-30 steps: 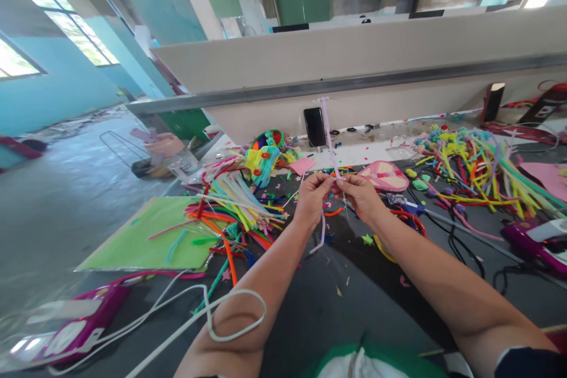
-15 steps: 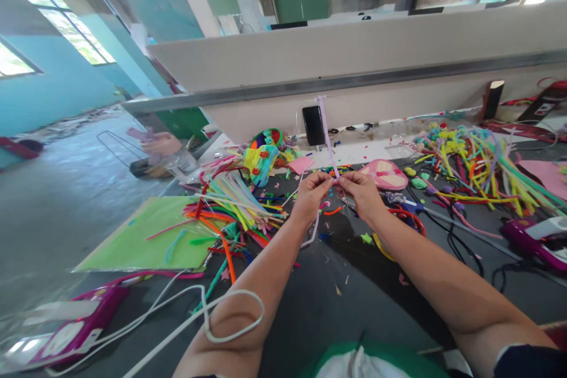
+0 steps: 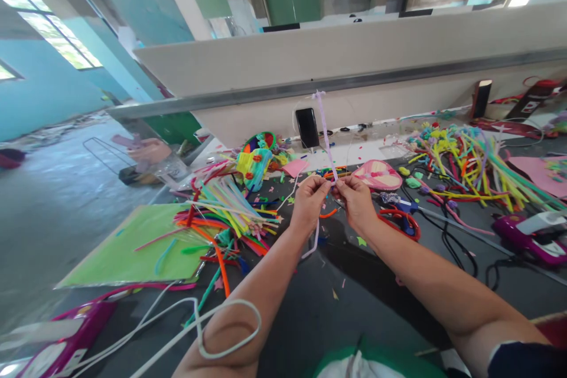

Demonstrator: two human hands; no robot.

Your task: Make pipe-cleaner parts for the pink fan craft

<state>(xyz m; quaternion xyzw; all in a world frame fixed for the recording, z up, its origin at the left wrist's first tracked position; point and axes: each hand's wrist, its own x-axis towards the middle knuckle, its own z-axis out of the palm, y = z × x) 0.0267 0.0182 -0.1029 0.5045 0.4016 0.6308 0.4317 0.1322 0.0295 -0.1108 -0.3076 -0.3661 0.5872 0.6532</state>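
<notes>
Both hands meet over the middle of the dark table, pinching a lilac pipe cleaner [image 3: 325,136]. Its long part rises upright from the fingertips and ends in a small knotted crosspiece. My left hand [image 3: 309,201] is closed on it between thumb and forefinger, and a bent lilac length hangs below that hand. My right hand [image 3: 355,199] pinches the same piece at the foot of the upright part, its thumb nearly touching the left one. The fingers hide the exact join. Just beyond my right hand lies a pink heart-shaped piece [image 3: 378,175].
Left of my hands lies a pipe-cleaner bundle [image 3: 234,204] beside a green sheet [image 3: 133,245]. Another heap [image 3: 465,165] lies at right. A phone [image 3: 307,128] leans against the partition. Red-handled scissors [image 3: 410,227], a purple power strip [image 3: 529,239] and a white cable [image 3: 201,307] lie around my arms.
The view has shifted slightly, moving the scene a little left. Both hands keep their pinch on the lilac pipe cleaner, with small finger shifts; the hanging length has swung slightly left.
</notes>
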